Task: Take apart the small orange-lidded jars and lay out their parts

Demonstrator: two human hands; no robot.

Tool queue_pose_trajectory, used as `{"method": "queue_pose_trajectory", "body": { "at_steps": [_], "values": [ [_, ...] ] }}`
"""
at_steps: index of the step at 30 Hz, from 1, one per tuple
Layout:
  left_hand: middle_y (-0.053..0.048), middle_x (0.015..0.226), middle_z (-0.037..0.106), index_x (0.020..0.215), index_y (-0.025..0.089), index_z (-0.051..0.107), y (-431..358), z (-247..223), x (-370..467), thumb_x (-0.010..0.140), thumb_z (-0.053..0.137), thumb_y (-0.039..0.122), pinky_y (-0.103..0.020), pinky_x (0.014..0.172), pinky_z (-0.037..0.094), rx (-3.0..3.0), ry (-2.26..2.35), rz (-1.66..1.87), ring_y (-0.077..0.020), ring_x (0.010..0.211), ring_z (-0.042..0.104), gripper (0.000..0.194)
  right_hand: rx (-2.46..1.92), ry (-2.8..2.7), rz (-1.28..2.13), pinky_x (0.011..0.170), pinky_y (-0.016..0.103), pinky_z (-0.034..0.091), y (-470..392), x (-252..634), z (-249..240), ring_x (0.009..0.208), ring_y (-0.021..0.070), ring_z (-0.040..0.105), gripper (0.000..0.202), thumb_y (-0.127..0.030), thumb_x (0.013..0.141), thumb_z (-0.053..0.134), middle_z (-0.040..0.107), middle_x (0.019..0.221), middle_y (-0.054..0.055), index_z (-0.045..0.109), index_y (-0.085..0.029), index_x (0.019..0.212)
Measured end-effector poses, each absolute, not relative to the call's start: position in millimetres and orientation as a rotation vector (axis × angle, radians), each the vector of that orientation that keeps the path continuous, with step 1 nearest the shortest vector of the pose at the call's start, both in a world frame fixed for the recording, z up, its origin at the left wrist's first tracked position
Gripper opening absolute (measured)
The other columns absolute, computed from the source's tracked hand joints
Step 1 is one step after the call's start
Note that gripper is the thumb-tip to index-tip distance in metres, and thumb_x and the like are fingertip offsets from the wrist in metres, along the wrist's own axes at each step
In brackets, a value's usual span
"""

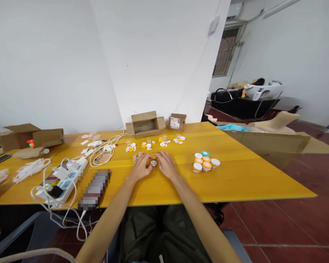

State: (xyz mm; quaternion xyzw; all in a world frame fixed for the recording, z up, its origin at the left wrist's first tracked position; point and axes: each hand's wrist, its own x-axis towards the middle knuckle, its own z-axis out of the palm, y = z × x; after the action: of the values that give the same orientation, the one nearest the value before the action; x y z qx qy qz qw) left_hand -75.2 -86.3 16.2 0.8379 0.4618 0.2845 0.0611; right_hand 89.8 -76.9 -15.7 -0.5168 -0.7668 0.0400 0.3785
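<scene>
Both hands meet over the middle of the yellow table. My left hand [141, 166] has curled fingers round or against a small clear container [134, 158]; its exact hold is too small to tell. My right hand [166, 163] lies just to the right, its fingertips at an orange ring-like part [153, 157]. Between the hands sits a white round cap [153, 163]. Farther back are small groups of clear cups, orange rings and white pieces [146, 145]. A cluster of jars with white lids [197, 167], one with a teal lid [205, 153], stands to the right.
Two open cardboard boxes [145, 126] [177, 122] stand at the table's back edge, another [48, 137] at the left. A power strip [68, 184] with white cables and a pixelated phone [95, 190] lie left of my arms. The table's front edge [164, 204] runs beneath my forearms.
</scene>
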Motion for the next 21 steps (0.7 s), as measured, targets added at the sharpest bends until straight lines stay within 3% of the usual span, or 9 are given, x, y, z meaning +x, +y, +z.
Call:
{"method": "queue_pose_trajectory", "body": {
  "at_steps": [5,13,16,21],
  "values": [
    [-0.005,0.102,0.069,0.1,0.024,0.061,-85.6,18.1,-75.1,0.074,0.053,0.011,-0.044,0.095,0.036,2.483,1.522,0.974,-0.03,0.117,0.049,0.031,-1.352,-1.991,0.091,0.092,0.036,0.047,-73.8,90.6,-16.2,0.109,0.0235,0.06,0.033,-0.005,0.086,0.05,0.067,0.124,0.008,0.071,-0.025,0.1],
    [-0.006,0.101,0.068,0.101,0.024,0.062,-84.9,17.8,-75.7,0.071,0.052,0.011,-0.044,0.094,0.035,2.481,1.53,0.942,-0.0304,0.117,0.048,0.034,-1.394,-1.726,0.311,0.076,0.031,0.048,-67.7,95.5,-17.0,0.085,0.0221,0.066,0.013,-0.012,0.082,0.061,0.073,0.086,0.006,0.065,-0.024,0.077],
    [-0.006,0.103,0.067,0.102,0.025,0.061,-84.6,18.1,-76.0,0.071,0.052,0.01,-0.044,0.094,0.035,2.49,1.53,0.93,-0.0306,0.117,0.048,0.035,-1.328,-1.47,0.512,0.069,0.031,0.049,-63.0,97.5,-17.6,0.074,0.0213,0.066,0.012,-0.026,0.083,0.063,0.072,0.076,0.003,0.061,-0.024,0.071],
    [-0.005,0.104,0.068,0.102,0.025,0.061,-84.7,17.9,-76.0,0.07,0.053,0.01,-0.044,0.094,0.035,2.512,1.483,0.867,-0.0295,0.116,0.049,0.036,-1.114,-1.114,0.844,0.063,0.032,0.051,-60.1,106.3,-13.7,0.067,0.0212,0.066,0.04,-0.061,0.076,0.063,0.071,0.07,0.004,0.059,-0.022,0.069]
  ]
}}
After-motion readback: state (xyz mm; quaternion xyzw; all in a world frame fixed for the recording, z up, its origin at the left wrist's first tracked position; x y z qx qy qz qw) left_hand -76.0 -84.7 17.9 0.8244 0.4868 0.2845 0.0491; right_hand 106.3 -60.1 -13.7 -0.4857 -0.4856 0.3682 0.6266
